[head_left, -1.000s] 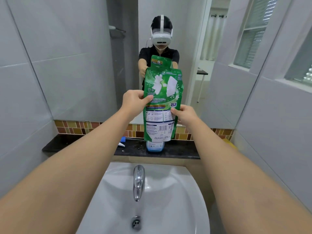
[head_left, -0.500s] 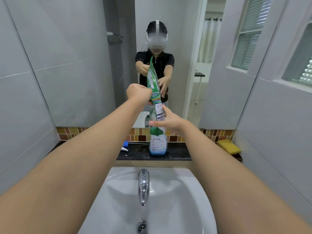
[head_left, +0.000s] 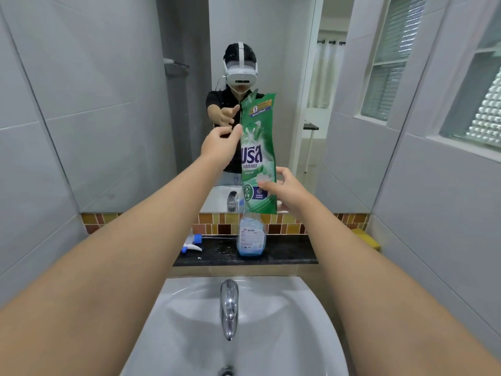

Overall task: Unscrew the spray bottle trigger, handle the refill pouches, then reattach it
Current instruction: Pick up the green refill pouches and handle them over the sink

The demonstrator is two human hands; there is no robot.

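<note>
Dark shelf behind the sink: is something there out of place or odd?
Yes. The spray bottle stands there with its neck bare, and its trigger head lies loose on its side to the left. Wet spots mark the shelf between them.

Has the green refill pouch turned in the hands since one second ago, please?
Yes. The green refill pouch has turned about its upright axis above the spray bottle: its barcoded back faced the camera, then its edge, and now its branded front shows.

Glossy plastic pouch (head_left: 257, 156), clear plastic bottle (head_left: 250, 236), shiny metal tap (head_left: 229, 308)
</note>
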